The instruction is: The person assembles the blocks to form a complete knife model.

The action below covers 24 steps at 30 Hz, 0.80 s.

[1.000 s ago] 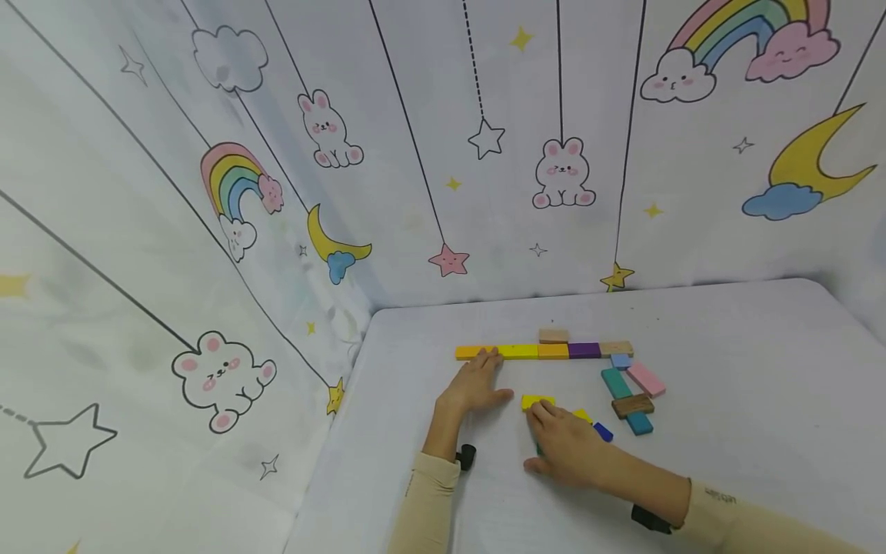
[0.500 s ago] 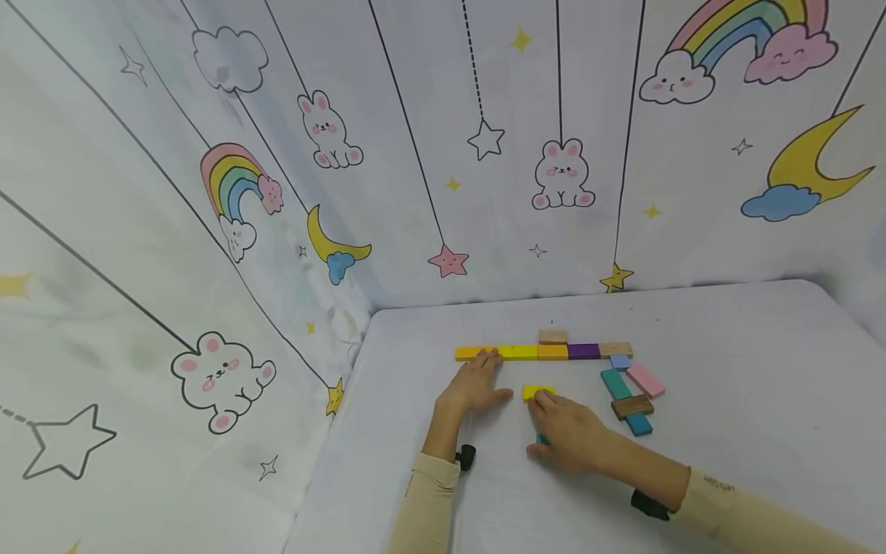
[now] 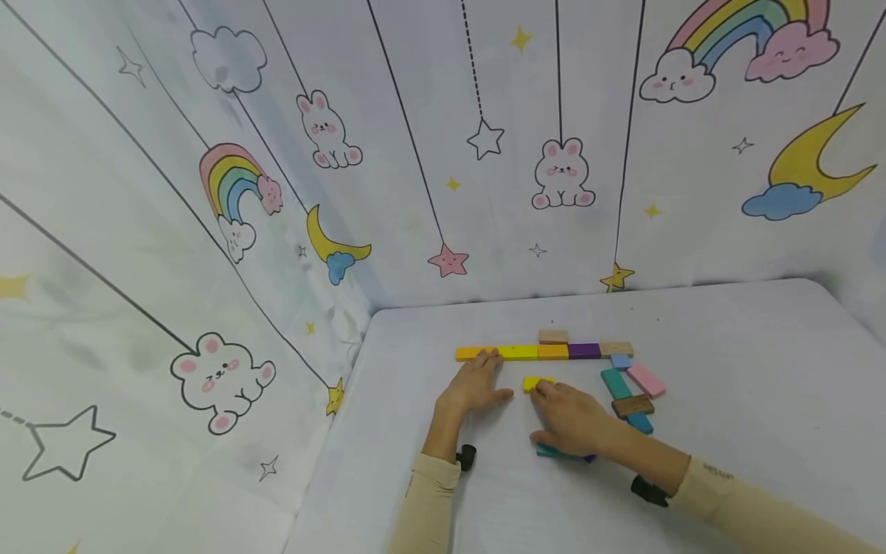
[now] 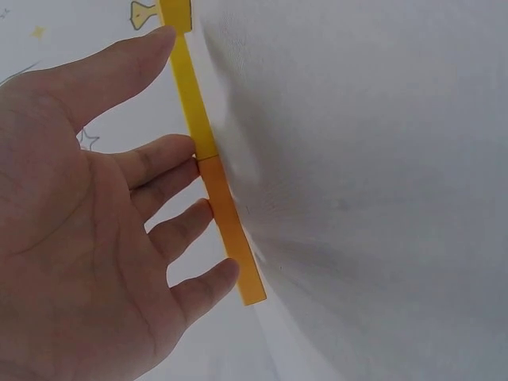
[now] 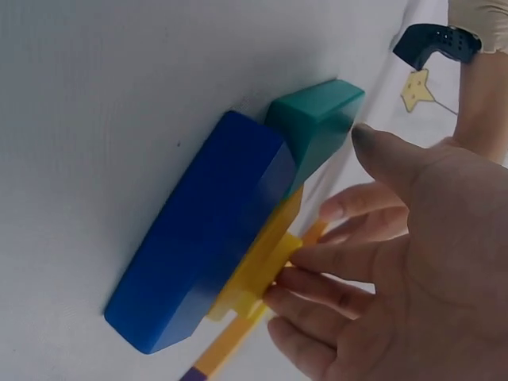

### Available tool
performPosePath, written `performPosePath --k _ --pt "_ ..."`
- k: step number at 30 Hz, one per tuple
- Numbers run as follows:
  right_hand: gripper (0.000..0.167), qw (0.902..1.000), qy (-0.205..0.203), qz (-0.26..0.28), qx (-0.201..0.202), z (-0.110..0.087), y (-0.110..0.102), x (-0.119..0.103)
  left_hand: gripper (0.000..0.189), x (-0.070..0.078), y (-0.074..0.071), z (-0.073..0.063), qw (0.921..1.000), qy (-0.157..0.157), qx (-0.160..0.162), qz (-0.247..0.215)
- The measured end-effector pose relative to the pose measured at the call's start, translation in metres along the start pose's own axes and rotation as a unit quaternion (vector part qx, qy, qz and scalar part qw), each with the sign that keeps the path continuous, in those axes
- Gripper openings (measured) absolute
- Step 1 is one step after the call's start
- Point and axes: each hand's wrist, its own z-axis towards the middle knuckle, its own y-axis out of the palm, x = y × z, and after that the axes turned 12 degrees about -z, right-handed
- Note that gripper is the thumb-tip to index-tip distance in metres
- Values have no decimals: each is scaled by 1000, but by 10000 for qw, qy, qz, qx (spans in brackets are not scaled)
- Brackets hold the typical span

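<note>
My left hand point(image 3: 493, 377) lies flat on the white table point(image 3: 727, 346), its straight fingers point(image 4: 186, 226) touching the near side of the orange block point(image 3: 469, 353) that ends a row of coloured blocks. Beside it in the row is a yellow block point(image 4: 189, 79). My right hand point(image 3: 547, 412) has its extended fingertips point(image 5: 294, 298) on a small yellow block point(image 3: 534, 382) just short of the row. Under that palm lie a teal block point(image 5: 317, 119) and a dark blue block point(image 5: 202, 246); the hand mostly hides them in the head view.
The row continues right with orange point(image 3: 553, 351), purple point(image 3: 584, 350) and tan point(image 3: 615, 348) blocks, and a tan block point(image 3: 553, 335) lies behind it. Light blue, pink point(image 3: 645, 379), teal point(image 3: 614, 382) and brown wood point(image 3: 632, 405) blocks cluster at right. A printed curtain point(image 3: 443, 154) walls off the table's back and left.
My right hand has slid the small yellow block away from me, toward the row. The teal and blue blocks now show near its wrist. My left hand has stayed put.
</note>
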Motion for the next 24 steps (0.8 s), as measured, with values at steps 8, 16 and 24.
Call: performPosePath --k 8,16,24 --pt "77 9998 -1 170 44 7 6 13 78 2 -1 -2 10000 -31 5 -61" --pt "76 9993 38 379 -61 13 7 19 76 10 -8 -11 10000 -9 3 -89" --pt "74 9995 44 318 6 18 11 25 79 6 -5 -7 9999 -100 -55 -85"
